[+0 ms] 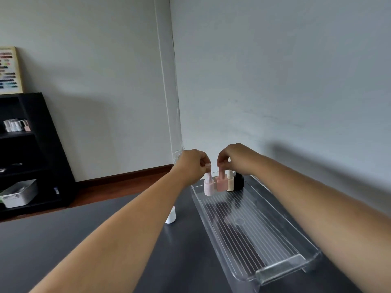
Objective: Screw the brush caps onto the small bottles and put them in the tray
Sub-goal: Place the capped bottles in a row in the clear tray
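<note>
A long clear plastic tray (275, 265) lies on the dark table. At its far end stand a pale pink bottle (208, 187), a deeper pink bottle (221, 185), a cream bottle (230, 182) and a black bottle (239, 181), side by side. My left hand (193, 163) pinches the tall cap of the pale pink bottle. My right hand (234, 158) pinches the cap of the deeper pink bottle. A white bottle (171, 216) stands on the table left of the tray, partly hidden by my left forearm.
The tray runs along the wall on the right, near the table's far corner. A black shelf unit (31, 149) stands at the far left with small bottles and a metal tub (20, 193) on it. A colour chart (8, 69) leans on top.
</note>
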`<state>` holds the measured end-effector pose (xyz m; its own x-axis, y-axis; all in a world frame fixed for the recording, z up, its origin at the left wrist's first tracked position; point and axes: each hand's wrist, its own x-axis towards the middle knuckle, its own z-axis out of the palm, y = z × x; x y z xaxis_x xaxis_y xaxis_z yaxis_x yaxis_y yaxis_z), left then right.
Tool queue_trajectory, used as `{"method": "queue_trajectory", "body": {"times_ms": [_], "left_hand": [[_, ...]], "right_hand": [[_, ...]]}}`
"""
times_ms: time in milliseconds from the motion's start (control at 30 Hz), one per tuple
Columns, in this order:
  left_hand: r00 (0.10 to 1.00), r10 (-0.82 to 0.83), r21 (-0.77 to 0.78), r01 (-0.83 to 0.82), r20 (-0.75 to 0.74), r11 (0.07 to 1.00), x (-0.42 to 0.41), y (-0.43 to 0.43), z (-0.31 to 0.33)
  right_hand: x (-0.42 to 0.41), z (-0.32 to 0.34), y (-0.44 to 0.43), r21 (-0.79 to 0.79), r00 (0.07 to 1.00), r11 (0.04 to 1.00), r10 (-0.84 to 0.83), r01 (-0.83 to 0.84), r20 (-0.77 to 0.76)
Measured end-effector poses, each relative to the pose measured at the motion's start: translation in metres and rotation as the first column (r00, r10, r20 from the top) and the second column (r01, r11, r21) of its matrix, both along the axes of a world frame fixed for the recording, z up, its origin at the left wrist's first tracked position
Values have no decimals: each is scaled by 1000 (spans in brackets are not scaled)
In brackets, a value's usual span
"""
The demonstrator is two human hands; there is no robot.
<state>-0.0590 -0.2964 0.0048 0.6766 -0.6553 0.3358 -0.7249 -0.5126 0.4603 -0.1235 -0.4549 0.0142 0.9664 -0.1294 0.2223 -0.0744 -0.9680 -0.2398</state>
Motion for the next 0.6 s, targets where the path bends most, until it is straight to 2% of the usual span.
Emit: {"method": "queue_trajectory", "body": {"times_ms": [233,600], "left_hand": [[999,20,-13,-20,-35,1000,22,-20,-24],[999,24,-21,-24,-30,999,31,-34,-35]], "right_hand": [[25,-21,-15,-201,997,980,20,-4,77],[34,-41,-24,-263,986,962,-27,71,167]]}}
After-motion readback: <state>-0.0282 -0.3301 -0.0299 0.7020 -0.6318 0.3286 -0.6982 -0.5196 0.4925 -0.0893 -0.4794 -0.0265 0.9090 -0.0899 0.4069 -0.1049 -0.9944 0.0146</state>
